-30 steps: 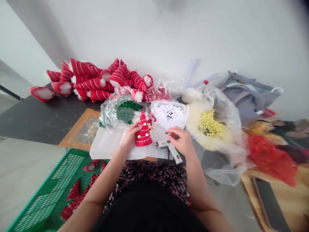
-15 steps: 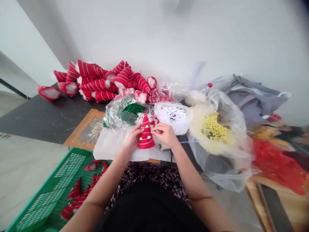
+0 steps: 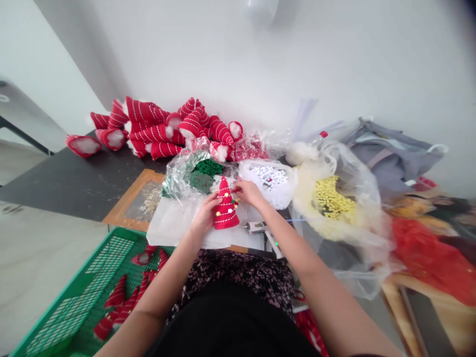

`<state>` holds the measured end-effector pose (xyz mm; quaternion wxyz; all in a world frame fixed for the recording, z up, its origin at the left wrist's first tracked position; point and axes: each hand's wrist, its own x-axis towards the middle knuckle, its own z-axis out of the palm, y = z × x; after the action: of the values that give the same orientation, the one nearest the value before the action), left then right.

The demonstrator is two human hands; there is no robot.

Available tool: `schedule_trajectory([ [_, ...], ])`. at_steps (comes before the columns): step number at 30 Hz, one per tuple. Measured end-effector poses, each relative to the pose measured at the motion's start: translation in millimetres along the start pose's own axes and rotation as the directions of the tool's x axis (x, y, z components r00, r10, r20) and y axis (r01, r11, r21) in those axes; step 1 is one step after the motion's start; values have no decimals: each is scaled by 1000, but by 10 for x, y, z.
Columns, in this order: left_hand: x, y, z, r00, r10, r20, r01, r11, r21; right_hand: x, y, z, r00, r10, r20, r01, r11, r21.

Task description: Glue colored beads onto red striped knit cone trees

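Note:
Upright in my left hand (image 3: 207,213) is a red cone (image 3: 225,214) wound with white twisted cord and dotted with small yellow, white and green pompoms. The fingers of that hand press its left side. My right hand (image 3: 250,192) is just beyond the cone's right side, over small red bits on the white sheet. Its fingertips are pinched together, and I cannot make out what is between them. A white glue gun (image 3: 256,227) lies below my right wrist. Past the cone is an open clear bag of green pompoms (image 3: 207,168).
White pompoms (image 3: 270,176) and yellow pompoms (image 3: 332,198) sit in bags at the right. Stuffed red striped cones (image 3: 148,116) are heaped at the back left. A green basket (image 3: 74,292) with more cones stands low at left. A wooden frame (image 3: 122,210) holds golden snowflake-like pieces.
My right hand has moved from the cone's right side to just behind it, uncovering the glue gun. A green pompom now shows on the cone's right side. My left hand keeps its hold.

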<state>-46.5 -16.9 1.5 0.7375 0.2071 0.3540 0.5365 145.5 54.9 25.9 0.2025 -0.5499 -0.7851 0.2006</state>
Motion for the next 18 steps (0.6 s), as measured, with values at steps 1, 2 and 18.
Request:
schedule_trajectory([
  [1, 1, -1, 4, 1000, -1, 1, 1, 1000, -2, 9, 3, 6, 1000, 8, -3, -8, 1000, 0],
  [2, 2, -4, 7, 1000, -2, 1, 2, 1000, -4, 13, 8, 2, 1000, 14, -8, -14, 1000, 4],
  [18, 4, -49, 27, 998, 47, 49, -47, 999, 16, -668, -697, -397, 957, -259, -134, 291, 876, 384],
])
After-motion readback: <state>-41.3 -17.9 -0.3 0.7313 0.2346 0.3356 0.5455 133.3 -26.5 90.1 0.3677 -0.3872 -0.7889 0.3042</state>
